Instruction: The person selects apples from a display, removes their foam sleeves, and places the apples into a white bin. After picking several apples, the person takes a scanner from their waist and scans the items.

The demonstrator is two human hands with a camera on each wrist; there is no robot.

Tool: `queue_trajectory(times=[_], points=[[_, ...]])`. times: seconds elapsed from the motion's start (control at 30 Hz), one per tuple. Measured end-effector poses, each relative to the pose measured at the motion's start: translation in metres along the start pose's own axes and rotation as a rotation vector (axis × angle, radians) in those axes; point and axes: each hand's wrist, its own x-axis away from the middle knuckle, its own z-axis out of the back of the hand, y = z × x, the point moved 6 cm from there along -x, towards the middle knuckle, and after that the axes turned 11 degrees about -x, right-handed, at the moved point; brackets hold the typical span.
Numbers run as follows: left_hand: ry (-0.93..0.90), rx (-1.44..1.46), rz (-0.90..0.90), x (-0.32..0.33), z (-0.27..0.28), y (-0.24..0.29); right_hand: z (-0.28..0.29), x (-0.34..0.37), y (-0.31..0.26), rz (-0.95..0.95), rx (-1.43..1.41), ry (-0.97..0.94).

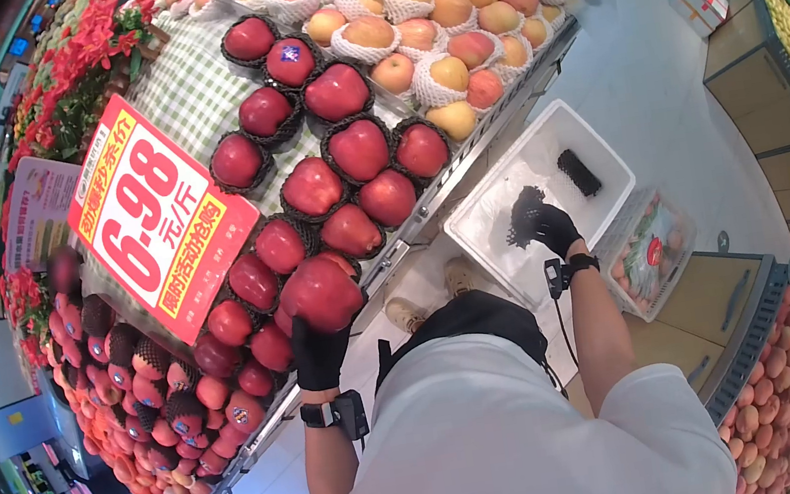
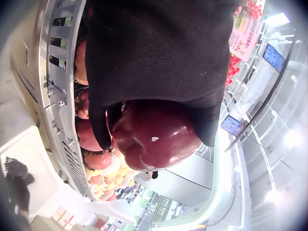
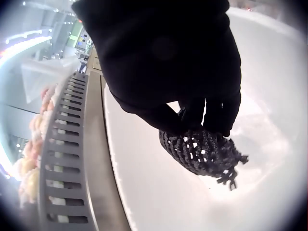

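My left hand [image 1: 321, 351], in a black glove, grips a large red apple [image 1: 321, 293] over the front edge of the apple display. In the left wrist view the gloved fingers [image 2: 100, 127] and thumb curl round the bare apple [image 2: 154, 137]. My right hand [image 1: 554, 228], also gloved, is over a white foam box [image 1: 590, 128] to the right. Its fingertips pinch a black foam net sleeve [image 3: 202, 151], which hangs below them with a frayed end. Another black net sleeve [image 1: 579, 173] lies inside the box.
Red apples in black nets [image 1: 359, 149] stand in rows on the checkered cloth [image 1: 188, 69]. A price sign [image 1: 153, 215] rises at left. Peach-coloured fruit in white nets [image 1: 452, 6] fills the far end. A plastic basket [image 1: 653, 251] of packed produce stands beside the foam box.
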Motion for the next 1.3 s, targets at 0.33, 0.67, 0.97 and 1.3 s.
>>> queue_trajectory(times=[0.33,0.67,0.97,1.3], points=[[-0.071,-0.275,-0.103,0.001,0.003,0.031,-0.145,0.035,-0.088,0.04,-0.297,-0.202],[-0.121,0.007,-0.019,-0.001,-0.005,0.03,-0.33,0.091,-0.11,0.192,-0.229,-0.472],[-0.234,0.063,0.013,-0.002,-0.022,0.03,-0.409,0.126,-0.065,0.425,0.314,-0.639],[-0.243,-0.086,-0.085,0.008,-0.036,0.048,-0.402,0.121,-0.058,0.492,0.389,-0.421]])
